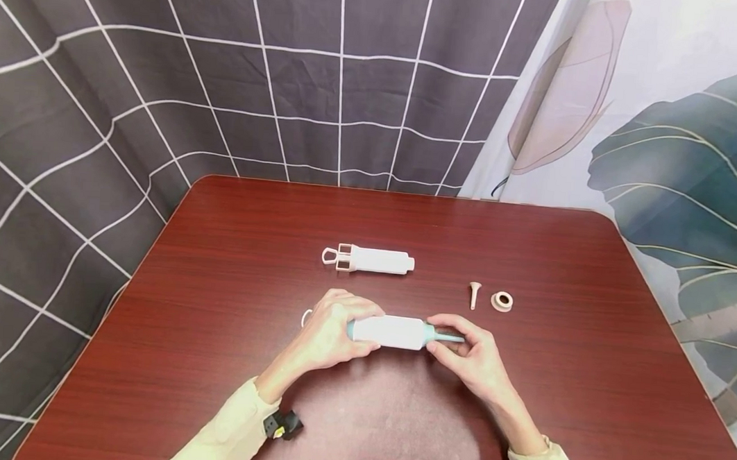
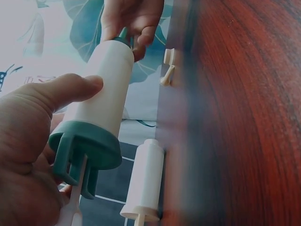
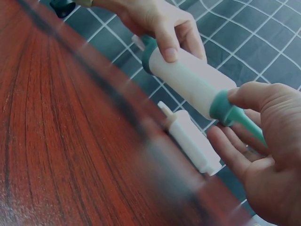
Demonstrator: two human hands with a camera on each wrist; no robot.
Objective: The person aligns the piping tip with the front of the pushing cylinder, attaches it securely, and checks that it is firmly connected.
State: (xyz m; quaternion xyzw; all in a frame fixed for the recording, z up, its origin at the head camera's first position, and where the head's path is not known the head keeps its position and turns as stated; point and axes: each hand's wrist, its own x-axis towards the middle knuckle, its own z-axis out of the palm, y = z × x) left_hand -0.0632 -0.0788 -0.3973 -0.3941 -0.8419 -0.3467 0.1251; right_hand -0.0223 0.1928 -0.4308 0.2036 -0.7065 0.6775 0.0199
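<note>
white plastic barrel (image 1: 397, 332), smooth cylinder, sits over the bench (image 1: 249, 238) between both hands. left hand (image 1: 333, 332) is curled round it by the green slotted collar (image 2: 87, 146), thumb flat on the wall. right hand (image 1: 473, 355) has a narrow grip on the green end cap (image 3: 219, 106), thumb and fingers either side; slim tapered nozzle (image 1: 450, 338) runs into that palm. bench is reddish wood grain. behind: second white barrel (image 1: 381, 260), beige flared pin (image 1: 474, 296), beige flanged ring (image 1: 501, 301).
</note>
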